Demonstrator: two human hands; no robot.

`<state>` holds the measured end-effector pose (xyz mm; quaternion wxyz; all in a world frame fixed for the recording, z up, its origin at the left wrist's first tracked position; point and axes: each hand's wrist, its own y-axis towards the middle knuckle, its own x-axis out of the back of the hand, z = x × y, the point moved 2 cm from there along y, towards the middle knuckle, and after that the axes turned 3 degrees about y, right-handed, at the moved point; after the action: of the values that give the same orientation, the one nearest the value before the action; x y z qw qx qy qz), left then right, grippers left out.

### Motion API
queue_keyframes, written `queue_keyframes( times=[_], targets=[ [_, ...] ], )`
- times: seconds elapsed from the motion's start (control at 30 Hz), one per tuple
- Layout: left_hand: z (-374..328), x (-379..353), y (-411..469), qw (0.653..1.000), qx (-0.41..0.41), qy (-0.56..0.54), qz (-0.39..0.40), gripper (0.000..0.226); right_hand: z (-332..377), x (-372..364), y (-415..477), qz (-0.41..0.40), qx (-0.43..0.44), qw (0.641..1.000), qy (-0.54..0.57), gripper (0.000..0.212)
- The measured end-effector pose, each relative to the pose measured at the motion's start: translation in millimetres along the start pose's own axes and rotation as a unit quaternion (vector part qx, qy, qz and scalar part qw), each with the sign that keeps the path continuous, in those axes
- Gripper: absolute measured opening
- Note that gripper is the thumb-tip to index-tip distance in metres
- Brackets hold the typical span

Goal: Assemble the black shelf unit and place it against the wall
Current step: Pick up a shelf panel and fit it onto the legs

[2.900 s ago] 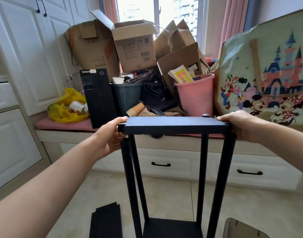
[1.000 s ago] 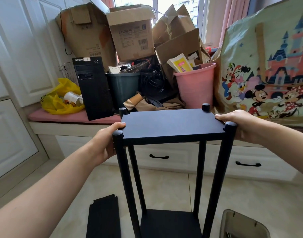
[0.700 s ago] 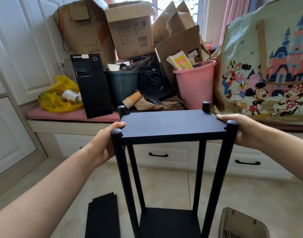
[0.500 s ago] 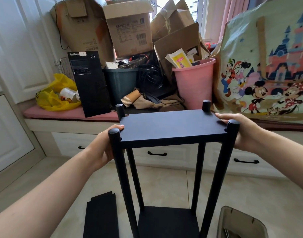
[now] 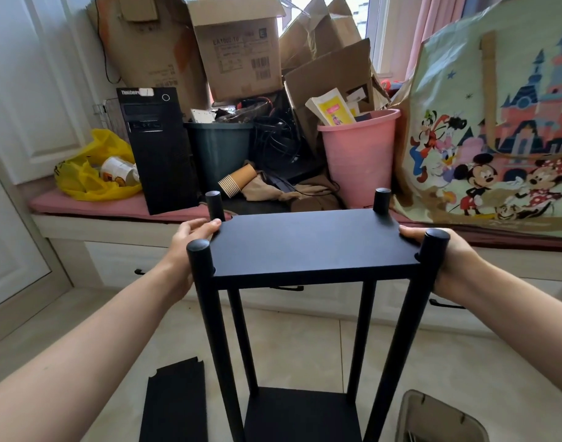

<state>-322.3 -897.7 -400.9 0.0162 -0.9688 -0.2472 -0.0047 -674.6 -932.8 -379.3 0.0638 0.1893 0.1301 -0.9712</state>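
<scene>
The left hand [image 5: 184, 247] and right hand [image 5: 458, 264] grip the shelf board [image 5: 308, 245]; poles [image 5: 199, 260] (four) stand above it.

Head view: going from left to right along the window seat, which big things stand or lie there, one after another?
yellow bag → computer tower → green bin → pink bucket → cartoon bag

both hands [image 5: 190, 250] [image 5: 445, 260] grip black shelf board [image 5: 308, 244] between four posts [image 5: 198, 260].
</scene>
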Motion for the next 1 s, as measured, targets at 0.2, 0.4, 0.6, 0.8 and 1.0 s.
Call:
queue_keyframes(
  times=[0.2, 0.4, 0.6, 0.8, 1.0],
  targets=[
    [-1, -13, 2, 0.998, -0.035, -0.007, 0.060, 0.025, -1, 3, 6, -0.009, 0.005, 1.000, 0.005, 0.019],
    [10, -4, 9, 0.995, -0.044, -0.033, 0.081, 0.042, -11, 9, 10, -0.005, -0.013, 1.000, 0.008, 0.028],
    [15, -4, 1, 0.989, -0.045, -0.050, 0.129, 0.058, -18, 10, 9, -0.002, -0.001, 1.000, 0.012, 0.039],
    [22, 0, -4, 0.987, -0.040, -0.053, 0.145, 0.060, -27, 14, 9, -0.030, 0.003, 0.999, 0.011, 0.038],
    [25, -7, -10, 0.989, -0.035, -0.047, 0.134, 0.053, -34, 22, 11, -0.035, 0.000, 0.999, 0.019, 0.021]
  ],
)
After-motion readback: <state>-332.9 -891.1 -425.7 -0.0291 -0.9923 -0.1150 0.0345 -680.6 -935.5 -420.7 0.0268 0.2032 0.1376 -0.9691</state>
